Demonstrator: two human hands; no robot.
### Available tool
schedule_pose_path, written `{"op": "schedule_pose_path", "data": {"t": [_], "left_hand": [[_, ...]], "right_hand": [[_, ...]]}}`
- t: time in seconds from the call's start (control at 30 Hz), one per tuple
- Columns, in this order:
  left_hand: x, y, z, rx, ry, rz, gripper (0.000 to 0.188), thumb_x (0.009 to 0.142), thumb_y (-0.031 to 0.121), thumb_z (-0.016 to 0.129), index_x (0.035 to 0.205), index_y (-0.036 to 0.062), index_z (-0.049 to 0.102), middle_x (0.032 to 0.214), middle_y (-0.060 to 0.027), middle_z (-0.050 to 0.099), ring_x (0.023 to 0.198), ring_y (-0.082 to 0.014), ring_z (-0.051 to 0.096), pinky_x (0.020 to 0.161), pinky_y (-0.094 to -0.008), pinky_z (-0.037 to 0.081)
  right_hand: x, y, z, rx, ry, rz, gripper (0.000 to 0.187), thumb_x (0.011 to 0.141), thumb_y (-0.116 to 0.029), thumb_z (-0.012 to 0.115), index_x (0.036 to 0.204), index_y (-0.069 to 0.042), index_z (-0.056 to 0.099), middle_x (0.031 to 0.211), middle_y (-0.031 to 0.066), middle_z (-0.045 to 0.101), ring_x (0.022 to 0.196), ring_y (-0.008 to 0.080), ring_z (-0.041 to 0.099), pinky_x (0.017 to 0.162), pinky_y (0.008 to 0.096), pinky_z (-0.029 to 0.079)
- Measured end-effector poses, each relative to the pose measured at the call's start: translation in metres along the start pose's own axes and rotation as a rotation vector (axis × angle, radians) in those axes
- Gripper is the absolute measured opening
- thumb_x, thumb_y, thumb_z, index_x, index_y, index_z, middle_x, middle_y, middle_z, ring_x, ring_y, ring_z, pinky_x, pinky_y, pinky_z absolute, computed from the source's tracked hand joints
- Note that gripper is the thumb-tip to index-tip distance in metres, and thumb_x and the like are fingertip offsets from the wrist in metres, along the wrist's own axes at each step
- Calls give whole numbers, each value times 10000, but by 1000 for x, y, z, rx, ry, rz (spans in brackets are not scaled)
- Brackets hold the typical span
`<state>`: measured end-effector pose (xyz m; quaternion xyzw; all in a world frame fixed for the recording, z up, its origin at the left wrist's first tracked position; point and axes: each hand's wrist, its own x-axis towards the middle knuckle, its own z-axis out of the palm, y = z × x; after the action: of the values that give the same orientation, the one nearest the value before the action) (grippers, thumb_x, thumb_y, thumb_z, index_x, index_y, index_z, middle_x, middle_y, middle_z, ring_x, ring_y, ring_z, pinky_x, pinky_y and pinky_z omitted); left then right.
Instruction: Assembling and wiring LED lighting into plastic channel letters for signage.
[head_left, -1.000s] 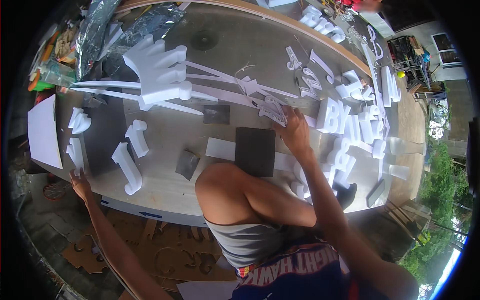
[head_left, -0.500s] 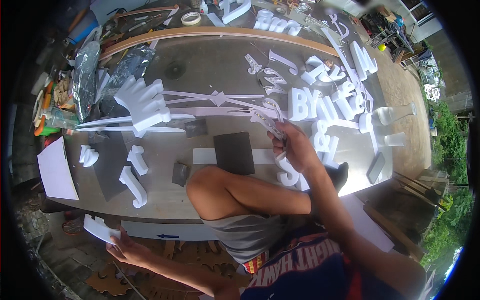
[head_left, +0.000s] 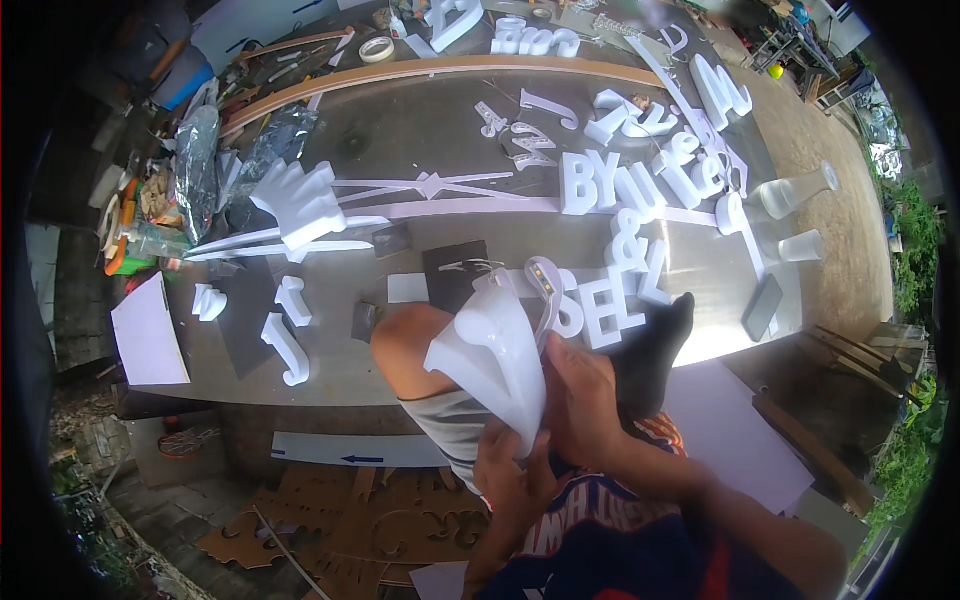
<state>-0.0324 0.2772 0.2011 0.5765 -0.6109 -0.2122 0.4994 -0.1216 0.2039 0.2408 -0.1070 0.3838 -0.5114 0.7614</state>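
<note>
The left hand (head_left: pixel 512 470) grasps the white molded piece (head_left: pixel 490 350) by its narrow lower end, so the piece rises above the fingers, tilted, its broad rounded part away from the wrist and over the bent knee (head_left: pixel 410 335). Just to the right, the right hand (head_left: pixel 585 400) has its fingers curled around the lower end of the LED-lined piece (head_left: pixel 545 285), which extends beyond the fingertips beside and partly behind the white molded piece. Whether the right fingers also touch the white molded piece, I cannot tell. Beyond both lie white block letters (head_left: pixel 605 318) on the gray table (head_left: pixel 430 125).
</note>
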Motion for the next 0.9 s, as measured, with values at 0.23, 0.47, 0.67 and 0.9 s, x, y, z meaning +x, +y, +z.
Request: {"op": "schedule_pose_path", "data": {"t": [0.23,0.47,0.67,0.9], "left_hand": [[-1,-4,-11,-346,223,0,304,824,21,641,1056,0,445,935,-170,584,912,-238,513,769,-343,426],[8,-4,-10,-512,222,-37,277,812,74,699,1006,1,515,923,-104,584,865,-166,558,802,-300,424],[1,12,11,-632,243,-50,293,780,79,731,992,19,538,942,-81,594,900,-170,568,805,-287,422],[0,29,15,-543,274,-154,267,751,122,747,951,10,610,960,-85,642,884,-176,612,798,-297,445]], "right_hand": [[-16,-11,-17,85,-267,-67,384,1016,-290,346,1209,15,475,1128,105,542,981,158,500,896,313,387],[-37,-24,-22,198,-183,-72,349,1013,-293,359,1122,0,515,997,68,549,872,142,478,803,300,404],[-52,-36,-26,249,-208,-172,374,1007,-305,375,1130,15,524,992,56,536,860,141,446,798,293,375],[-70,-36,-23,145,-203,-388,430,1009,-294,368,1189,69,512,1037,64,512,903,139,433,838,286,338]]}}
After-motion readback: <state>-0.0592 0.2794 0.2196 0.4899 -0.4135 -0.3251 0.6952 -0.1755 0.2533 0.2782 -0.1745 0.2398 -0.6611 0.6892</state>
